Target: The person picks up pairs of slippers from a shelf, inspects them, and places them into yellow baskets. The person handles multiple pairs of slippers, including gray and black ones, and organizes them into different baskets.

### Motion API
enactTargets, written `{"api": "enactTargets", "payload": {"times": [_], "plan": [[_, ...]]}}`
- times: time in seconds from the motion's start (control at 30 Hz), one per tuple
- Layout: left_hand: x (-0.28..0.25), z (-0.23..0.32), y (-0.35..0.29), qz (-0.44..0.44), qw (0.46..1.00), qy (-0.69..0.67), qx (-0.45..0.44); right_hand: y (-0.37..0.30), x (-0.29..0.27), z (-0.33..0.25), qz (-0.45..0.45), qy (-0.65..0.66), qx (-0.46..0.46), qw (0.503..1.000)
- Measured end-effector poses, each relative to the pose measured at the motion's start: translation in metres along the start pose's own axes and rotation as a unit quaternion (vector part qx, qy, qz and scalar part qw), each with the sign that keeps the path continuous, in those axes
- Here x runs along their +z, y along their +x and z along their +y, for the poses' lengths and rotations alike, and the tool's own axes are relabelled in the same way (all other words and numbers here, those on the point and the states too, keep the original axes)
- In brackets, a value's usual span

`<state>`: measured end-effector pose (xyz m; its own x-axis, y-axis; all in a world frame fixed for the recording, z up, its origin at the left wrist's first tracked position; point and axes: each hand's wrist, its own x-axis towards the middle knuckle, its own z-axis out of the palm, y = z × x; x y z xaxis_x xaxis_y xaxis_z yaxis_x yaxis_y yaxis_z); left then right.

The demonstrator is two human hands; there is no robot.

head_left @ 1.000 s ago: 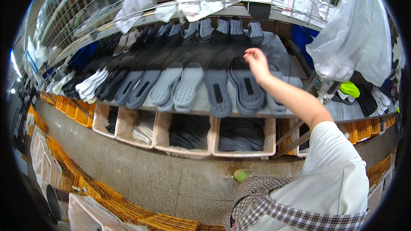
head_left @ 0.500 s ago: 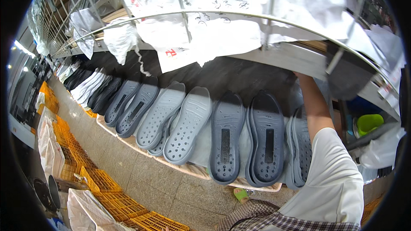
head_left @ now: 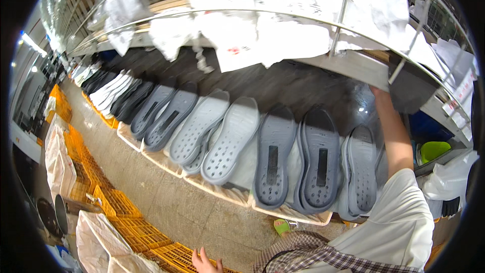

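My right forearm [head_left: 393, 134], in a white sleeve [head_left: 399, 212], reaches up past the right end of a row of shoe soles. Its hand goes behind the metal shelf edge [head_left: 353, 71], so the fingers are hidden. Beside that arm stand light grey soles [head_left: 362, 172] with a dotted surface. Left of these are dark grey soles [head_left: 321, 164] with a black inset strip, then pale grey soles [head_left: 232, 141] with round dimples. At the lower edge my left hand [head_left: 204, 263] shows with fingers apart, holding nothing, next to a yellow plastic crate [head_left: 177, 255].
White and black soles [head_left: 113, 91] continue the row at far left. White paper sheets [head_left: 273, 35] hang on the wire rack above. Yellow crates [head_left: 121, 202] and white sacks [head_left: 96, 237] line the floor at left. A bright green container [head_left: 434, 150] sits at right.
The view has shifted, uncovering more of the light grey soles beside my right arm. My left hand has risen further into view at the bottom. My right arm still reaches behind the shelf edge.
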<state>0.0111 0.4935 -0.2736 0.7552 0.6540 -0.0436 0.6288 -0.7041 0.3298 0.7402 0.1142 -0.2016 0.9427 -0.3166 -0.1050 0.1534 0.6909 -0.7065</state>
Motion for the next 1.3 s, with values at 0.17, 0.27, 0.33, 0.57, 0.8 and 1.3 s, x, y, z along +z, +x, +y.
{"api": "enactTargets", "payload": {"times": [0.17,0.27,0.33,0.57,0.8,1.3], "plan": [[-0.027,0.022,0.046,0.017,0.990,-0.115,0.076,-0.172,0.031,-0.023,-0.101,0.023,0.209,0.972],[-0.054,0.049,0.067,0.037,0.945,-0.283,0.158,-0.315,0.046,-0.027,-0.196,-0.024,0.343,0.918],[-0.071,0.065,0.071,0.008,0.900,-0.385,0.205,-0.406,0.048,-0.025,-0.279,-0.096,0.371,0.880],[-0.080,0.042,0.031,0.076,0.485,-0.871,-0.025,-0.631,0.003,0.042,-0.711,-0.400,-0.170,0.553],[-0.054,-0.068,-0.046,0.146,0.476,-0.867,0.005,-0.738,-0.041,0.050,-0.803,-0.332,-0.130,0.478],[-0.072,-0.090,-0.136,0.129,0.501,-0.855,0.017,-0.805,-0.011,0.048,-0.778,-0.261,0.138,0.555]]}}
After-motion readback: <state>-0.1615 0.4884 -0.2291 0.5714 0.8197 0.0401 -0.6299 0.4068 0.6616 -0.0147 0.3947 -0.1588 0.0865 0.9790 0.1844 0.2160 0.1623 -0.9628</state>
